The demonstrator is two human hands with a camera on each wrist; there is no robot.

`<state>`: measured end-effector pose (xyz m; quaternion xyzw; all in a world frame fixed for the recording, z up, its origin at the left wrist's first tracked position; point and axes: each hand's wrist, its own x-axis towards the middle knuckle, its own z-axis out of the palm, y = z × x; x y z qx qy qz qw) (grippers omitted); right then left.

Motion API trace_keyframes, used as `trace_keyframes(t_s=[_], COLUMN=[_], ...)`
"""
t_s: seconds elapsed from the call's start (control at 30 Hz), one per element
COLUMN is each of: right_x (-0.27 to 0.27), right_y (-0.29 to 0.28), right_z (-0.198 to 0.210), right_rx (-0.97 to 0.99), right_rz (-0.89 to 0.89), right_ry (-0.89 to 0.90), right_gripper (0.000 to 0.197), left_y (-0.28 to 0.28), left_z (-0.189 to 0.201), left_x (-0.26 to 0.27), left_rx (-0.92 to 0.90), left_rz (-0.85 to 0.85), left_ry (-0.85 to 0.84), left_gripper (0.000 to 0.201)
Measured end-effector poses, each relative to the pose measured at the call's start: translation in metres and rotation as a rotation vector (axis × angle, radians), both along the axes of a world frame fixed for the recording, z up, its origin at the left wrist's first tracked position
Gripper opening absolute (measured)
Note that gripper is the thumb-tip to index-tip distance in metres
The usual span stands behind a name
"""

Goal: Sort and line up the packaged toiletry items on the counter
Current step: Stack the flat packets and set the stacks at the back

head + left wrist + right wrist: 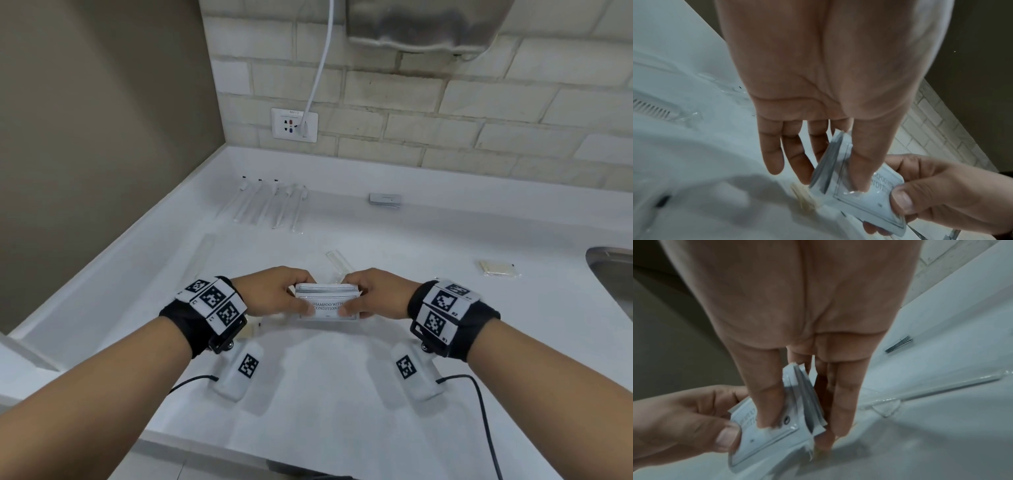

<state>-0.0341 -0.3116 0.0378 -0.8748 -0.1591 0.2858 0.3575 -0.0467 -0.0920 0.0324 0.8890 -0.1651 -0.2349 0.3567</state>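
Observation:
A small stack of white shampoo-with-conditioner sachets (327,301) is held upright just above the white counter (342,394), between both hands. My left hand (289,298) pinches the stack's left end, thumb on the front and fingers behind, as the left wrist view shows on the sachets (863,194). My right hand (364,298) pinches the right end of the sachets (777,426) the same way. Farther back lie several wrapped toothbrushes (270,202) in a row and a grey stack of sachets (385,199).
A wrapped comb (339,262) lies just behind the hands, and a tan packet (496,268) to the right near the metal sink (613,274). A clear wrapped item (207,245) rests at the left. A wall socket (294,125) with a white cable is on the tiled wall.

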Motion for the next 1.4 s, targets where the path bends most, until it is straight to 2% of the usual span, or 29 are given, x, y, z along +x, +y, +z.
trace_keyframes(t_s=[0.2, 0.3, 0.4, 0.47, 0.53, 0.67, 0.77, 0.83, 0.97, 1.13, 1.27, 1.4], right_x=[0.007, 0.013, 0.018, 0.024, 0.029, 0.034, 0.034, 0.034, 0.035, 0.035, 0.035, 0.033], right_y=[0.000, 0.000, 0.000, -0.001, -0.002, -0.003, -0.002, -0.001, 0.002, 0.007, 0.010, 0.015], right_z=[-0.001, 0.003, 0.016, 0.022, 0.027, 0.031, 0.030, 0.031, 0.031, 0.027, 0.023, 0.024], right_rx=[0.098, 0.204, 0.289, 0.318, 0.348, 0.338, 0.302, 0.278, 0.252, 0.266, 0.278, 0.299], right_rz=[-0.056, -0.121, -0.164, -0.191, -0.211, -0.204, -0.193, -0.185, -0.171, -0.183, -0.202, -0.216], right_ry=[0.089, 0.164, 0.182, 0.163, 0.159, 0.170, 0.173, 0.175, 0.170, 0.177, 0.135, 0.090], right_gripper=[0.022, 0.019, 0.015, 0.022, 0.030, 0.028, 0.014, 0.009, 0.010, 0.035, 0.033, 0.028], left_y=[-0.001, -0.010, -0.022, -0.027, -0.034, -0.041, -0.040, -0.039, -0.035, -0.033, -0.033, -0.037], left_z=[0.003, 0.013, 0.028, 0.035, 0.037, 0.037, 0.038, 0.040, 0.038, 0.032, 0.031, 0.034], left_x=[0.003, 0.003, 0.005, 0.008, 0.011, 0.019, 0.025, 0.027, 0.030, 0.030, 0.030, 0.028], left_rx=[0.034, 0.109, 0.108, 0.207, 0.396, 0.632, 0.694, 0.673, 0.587, 0.535, 0.493, 0.524], left_rz=[0.015, -0.018, -0.057, -0.082, -0.111, -0.124, -0.146, -0.173, -0.169, -0.160, -0.144, -0.125], left_ry=[-0.033, -0.189, -0.315, -0.389, -0.541, -0.756, -0.789, -0.761, -0.637, -0.546, -0.503, -0.576], left_gripper=[0.038, 0.047, 0.073, 0.094, 0.101, 0.074, 0.056, 0.051, 0.048, 0.047, 0.049, 0.055])
